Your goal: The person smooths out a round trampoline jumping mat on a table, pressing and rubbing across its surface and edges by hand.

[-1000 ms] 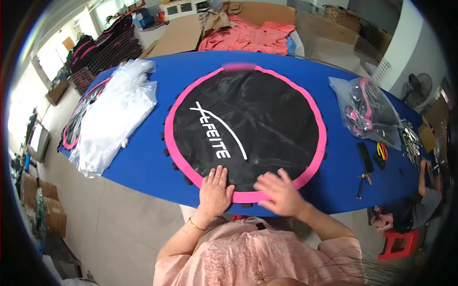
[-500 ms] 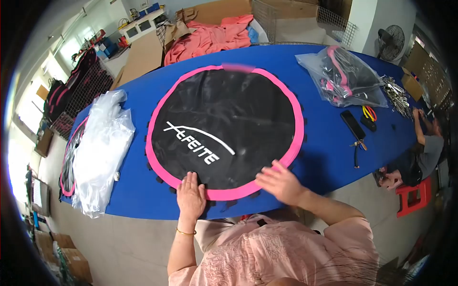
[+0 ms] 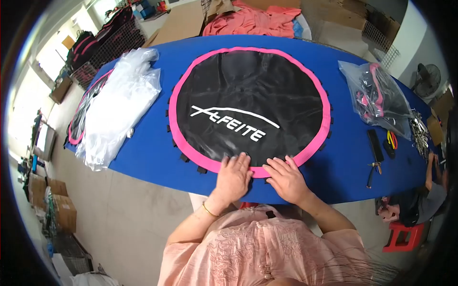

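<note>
A round black trampoline mat [image 3: 253, 90] with a pink border and white lettering lies flat on the blue table [image 3: 148, 148]. Short black tabs stick out around its rim. At the near edge, my left hand [image 3: 234, 178] lies over the pink border, fingers stretched onto the black fabric. Just to its right, my right hand [image 3: 287, 179] rests on the same border with its fingers spread. Neither hand grips anything; both palms face down.
Left of the mat lie clear plastic bags [image 3: 121, 105] over another pink-edged mat [image 3: 76, 128]. On the right are a filled plastic bag [image 3: 374, 97], a black phone [image 3: 375, 145], pliers [image 3: 372, 174] and a metal heap [image 3: 420, 133]. Another person [image 3: 431, 205] sits beyond, beside a red stool [image 3: 402, 237].
My view has turned, so the table appears shifted. My hands are closer together at the mat's near edge, and my right hand now lies flatter on the border.
</note>
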### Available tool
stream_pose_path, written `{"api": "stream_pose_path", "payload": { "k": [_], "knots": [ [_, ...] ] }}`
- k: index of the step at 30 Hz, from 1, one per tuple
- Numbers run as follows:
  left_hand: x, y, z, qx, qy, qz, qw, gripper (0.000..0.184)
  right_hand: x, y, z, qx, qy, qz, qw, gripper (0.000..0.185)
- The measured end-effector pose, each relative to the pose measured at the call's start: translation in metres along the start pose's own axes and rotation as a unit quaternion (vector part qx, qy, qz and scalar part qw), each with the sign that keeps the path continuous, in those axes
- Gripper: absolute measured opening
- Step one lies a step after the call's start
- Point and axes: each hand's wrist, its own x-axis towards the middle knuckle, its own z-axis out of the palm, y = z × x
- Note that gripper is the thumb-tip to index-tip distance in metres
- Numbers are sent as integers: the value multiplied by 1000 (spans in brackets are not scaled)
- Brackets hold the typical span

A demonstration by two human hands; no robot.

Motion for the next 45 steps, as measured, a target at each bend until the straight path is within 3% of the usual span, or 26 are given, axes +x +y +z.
{"api": "stream_pose_path", "payload": {
  "k": [6,12,16,20,26,30,32,36,39,41,45],
  "knots": [
    [-19,-63,-16,54,3,-116,992,49,-1,3,9,-4,2,-24,1000,37],
    [-23,-52,-17,34,8,-100,994,47,-6,7,6,-28,-3,-22,999,41],
    [-19,-24,-13,27,-15,-44,999,52,-19,23,-11,-22,-7,3,1000,40],
    [-4,21,-6,-11,-61,11,998,55,-49,57,-32,-146,22,67,987,34],
    [18,56,12,-15,-65,98,993,56,-70,95,-49,-185,54,156,969,31],
    [23,52,16,-42,-87,95,991,58,-45,62,-38,-75,91,165,979,24],
    [20,45,18,-47,-56,46,996,64,-26,42,-30,-48,93,172,980,22],
    [16,35,13,-88,-24,50,995,61,6,28,-9,10,100,110,989,21],
    [12,29,7,-155,-19,36,987,55,24,17,5,39,95,68,992,20],
    [9,20,-2,-284,3,-19,959,47,31,10,12,52,71,65,994,19],
    [0,-32,-21,-126,90,-73,985,45,38,3,20,88,28,52,994,17]
  ]
}}
